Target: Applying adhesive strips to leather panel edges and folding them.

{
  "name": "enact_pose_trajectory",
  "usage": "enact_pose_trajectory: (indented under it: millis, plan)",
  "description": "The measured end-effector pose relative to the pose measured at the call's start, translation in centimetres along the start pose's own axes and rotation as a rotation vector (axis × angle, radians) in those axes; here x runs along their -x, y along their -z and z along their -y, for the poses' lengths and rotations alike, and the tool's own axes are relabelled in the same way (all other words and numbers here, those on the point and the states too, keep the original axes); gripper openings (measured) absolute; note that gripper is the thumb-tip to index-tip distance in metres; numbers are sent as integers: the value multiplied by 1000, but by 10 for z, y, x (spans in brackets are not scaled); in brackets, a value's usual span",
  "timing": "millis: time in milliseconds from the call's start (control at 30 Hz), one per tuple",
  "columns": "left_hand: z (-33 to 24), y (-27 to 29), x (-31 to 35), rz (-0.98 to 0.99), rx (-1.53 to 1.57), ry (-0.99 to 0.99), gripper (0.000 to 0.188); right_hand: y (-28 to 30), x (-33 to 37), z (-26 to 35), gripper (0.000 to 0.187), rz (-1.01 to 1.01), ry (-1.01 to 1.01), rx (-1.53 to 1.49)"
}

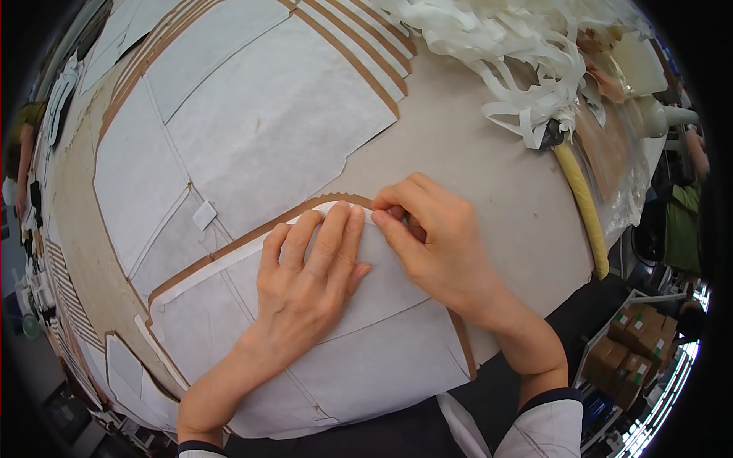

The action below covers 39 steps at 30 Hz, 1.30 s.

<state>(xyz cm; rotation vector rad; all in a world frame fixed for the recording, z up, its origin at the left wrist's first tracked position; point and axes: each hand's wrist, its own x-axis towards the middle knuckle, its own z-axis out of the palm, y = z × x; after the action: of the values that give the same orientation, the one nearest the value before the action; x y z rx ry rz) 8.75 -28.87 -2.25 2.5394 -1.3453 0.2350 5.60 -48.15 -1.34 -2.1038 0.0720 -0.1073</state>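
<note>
A garment panel (pixel 389 355) with white backing and a brown edge lies in front of me on the table. White tape (pixel 221 265) runs along its far edge, just inside the brown border, which is notched at the curve. My left hand (pixel 305 267) lies flat on the panel, its fingertips on the tape near that curve. Close to those fingertips, my right hand (pixel 431 240) pinches the end of the tape at the edge between thumb and forefinger. Its other fingers are curled and partly hidden.
Beyond lies a stack of white-backed brown panels (pixel 244 99) with a small white tag (pixel 205 215). Loose white tape (pixel 489 30) is heaped at the far right, near a yellow roll (pixel 584 206) and clear plastic (pixel 622 183). Cardboard boxes (pixel 634 343) stand on a rack below right.
</note>
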Motion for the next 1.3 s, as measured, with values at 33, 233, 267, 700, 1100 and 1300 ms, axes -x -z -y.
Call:
enact_pose_trajectory:
  millis: [33, 233, 267, 700, 1100, 1300]
  plan:
    - [1, 0, 0, 3, -1, -1, 56, 3, 1, 0, 6, 9, -28, -11]
    - [1, 2, -1, 10, -1, -2, 57, 21, 11, -4, 12, 12, -3, -12]
    - [1, 3, -1, 13, -10, 0, 58, 21, 11, -3, 12, 11, -5, -10]
    - [-3, 0, 0, 11, 26, 24, 62, 19, 10, -6, 11, 19, 8, -10]
    - [-8, 1, -1, -36, 11, 23, 44, 19, 9, -6, 13, 18, -39, -14]
    - [-9, -6, 3, -105, 79, 45, 51, 21, 8, 4, 10, 52, -104, -34]
